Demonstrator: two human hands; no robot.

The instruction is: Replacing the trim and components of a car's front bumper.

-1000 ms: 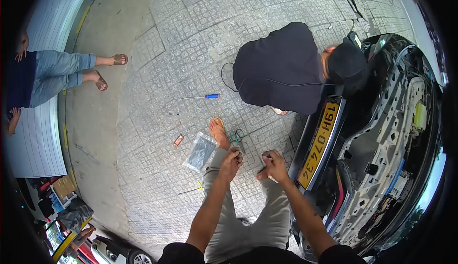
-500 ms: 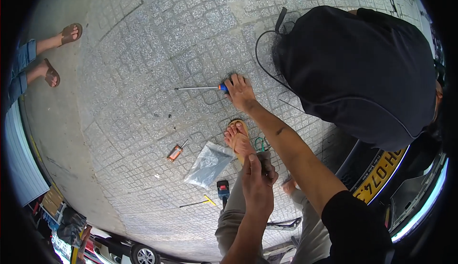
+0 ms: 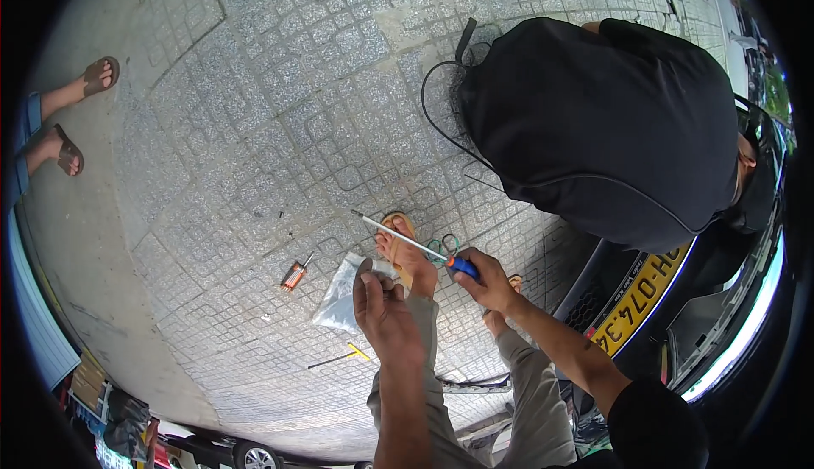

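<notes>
In my right hand (image 3: 487, 281) is a long screwdriver (image 3: 462, 266) with a blue and orange handle. Its shaft points up and left, passing above my sandalled foot (image 3: 401, 244). My left hand (image 3: 388, 316) is closed, pinching a small dark flat piece (image 3: 365, 267) between thumb and fingers; its kind is unclear. Behind that hand, a clear plastic bag (image 3: 337, 295) with grey contents lies on the paving, partly covered by it. A thin green loop (image 3: 444, 245) rests beside my foot, near the screwdriver.
An orange multi-piece tool (image 3: 293, 276) and a yellow-handled T-shaped tool (image 3: 358, 351) lie on the paving. At the right, a person in black (image 3: 593, 130) bends by a car bumper with a yellow plate (image 3: 649, 299). Another person's sandalled feet (image 3: 100, 76) stand far left.
My right hand has lifted the screwdriver off the paving and drawn it back toward me. My left hand has moved left and up, in front of the bag; the dark piece now shows.
</notes>
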